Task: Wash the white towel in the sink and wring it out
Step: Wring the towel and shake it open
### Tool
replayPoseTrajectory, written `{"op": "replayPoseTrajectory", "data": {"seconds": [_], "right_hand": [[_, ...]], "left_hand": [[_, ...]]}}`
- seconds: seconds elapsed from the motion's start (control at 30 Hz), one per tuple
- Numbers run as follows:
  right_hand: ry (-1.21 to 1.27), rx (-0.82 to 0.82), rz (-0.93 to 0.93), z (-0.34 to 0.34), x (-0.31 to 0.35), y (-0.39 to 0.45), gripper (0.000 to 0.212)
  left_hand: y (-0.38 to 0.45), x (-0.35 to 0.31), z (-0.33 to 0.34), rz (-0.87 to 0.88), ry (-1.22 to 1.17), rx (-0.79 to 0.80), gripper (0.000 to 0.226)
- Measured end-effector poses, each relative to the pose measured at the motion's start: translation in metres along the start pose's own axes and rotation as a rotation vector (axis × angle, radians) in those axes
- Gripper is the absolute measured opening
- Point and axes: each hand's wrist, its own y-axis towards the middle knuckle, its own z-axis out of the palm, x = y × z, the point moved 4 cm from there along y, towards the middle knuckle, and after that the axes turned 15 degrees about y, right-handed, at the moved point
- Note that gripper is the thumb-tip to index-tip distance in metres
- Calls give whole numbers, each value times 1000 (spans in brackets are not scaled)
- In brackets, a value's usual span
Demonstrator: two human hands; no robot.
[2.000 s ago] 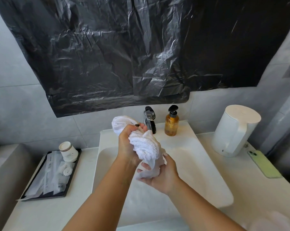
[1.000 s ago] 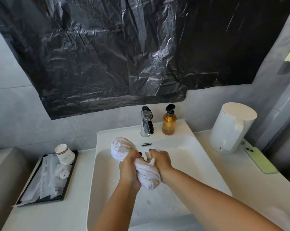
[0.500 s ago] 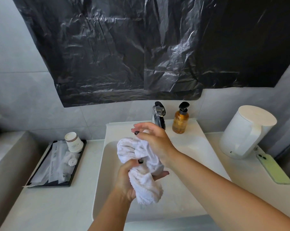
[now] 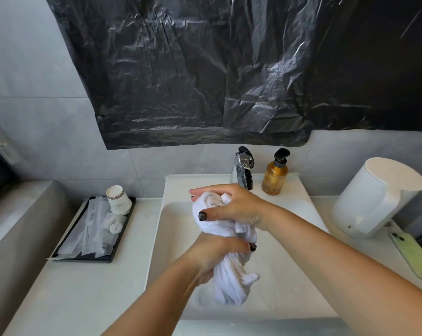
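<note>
Left hand: the left hand (image 4: 214,257) is clamped low on the white towel (image 4: 230,277), fingers wrapped round the twisted rope, loose tail dangling beneath.
Right hand: the right hand (image 4: 234,207) now caps the upper bunch, thumb and fingers curled over it; half a second ago it was only reaching across.
Towel: held above the sink (image 4: 302,282), clear of the basin floor, visibly more twisted than 1 second ago.
Meaning: looks like wringing proper, 2 hands turning against each other.
Beyond: faucet (image 4: 244,169) shows no running water, soap bottle (image 4: 275,174) just beside it.
</note>
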Motion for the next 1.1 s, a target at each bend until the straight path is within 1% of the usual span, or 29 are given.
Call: {"op": "replayPoseTrajectory", "data": {"seconds": [0.07, 0.17, 0.23, 0.3, 0.33, 0.4, 0.47, 0.5, 0.57, 0.6, 0.63, 0.7, 0.73, 0.77, 0.83, 0.87, 0.93, 0.97, 1.0, 1.1], "right_hand": [[-29, -43, -20, 1, 7, 0, 27], [-13, -178, -32, 1, 4, 4, 16], [-28, -293, -28, 2, -5, 7, 13], [-39, -402, -15, -1, -16, 11, 14], [-33, -420, -14, -1, -21, 11, 15], [-9, -353, -29, 2, -25, 11, 19], [-2, -248, -32, 3, -25, 11, 36], [58, -230, -19, 2, -25, 9, 41], [243, -324, 54, -1, -32, 3, 41], [256, -405, 95, -3, -40, 1, 49], [194, -476, 168, -1, -50, -4, 56], [156, -525, 339, 14, -73, -16, 61], [213, -520, 398, 24, -82, -21, 60], [282, -535, 418, 31, -85, -25, 58], [322, -635, 400, 34, -86, -29, 53], [292, -684, 384, 30, -87, -30, 50], [197, -751, 329, 21, -89, -32, 44], [150, -762, 321, 18, -90, -33, 42], [128, -761, 316, 15, -91, -34, 42], [90, -694, 325, 11, -89, -34, 40]], "left_hand": [[3, -3, 1, -6, 82, -127, 17], [8, -5, 6, -11, 184, -248, 15], [12, 0, 5, -35, 278, -339, 17], [15, 7, 5, -60, 293, -397, 18], [17, 10, 4, -60, 270, -414, 17], [16, 15, 3, -60, 183, -463, 16], [18, 20, -6, -51, 157, -564, 26], [18, 21, -9, -57, 158, -575, 25], [17, 18, -18, -67, 108, -586, 38], [17, 16, -24, -48, 9, -614, 42], [17, 15, -31, -27, -85, -651, 39], [15, 11, -35, 33, -178, -701, 28], [14, 10, -34, 54, -184, -711, 31], [15, 10, -32, 67, -183, -703, 39], [15, 12, -26, 60, -211, -697, 60], [13, 13, -24, 52, -246, -706, 60], [11, 14, -20, 53, -318, -715, 41], [11, 14, -18, 59, -337, -699, 37], [11, 14, -16, 66, -344, -678, 38], [10, 9, -15, 87, -285, -620, 56]]}}
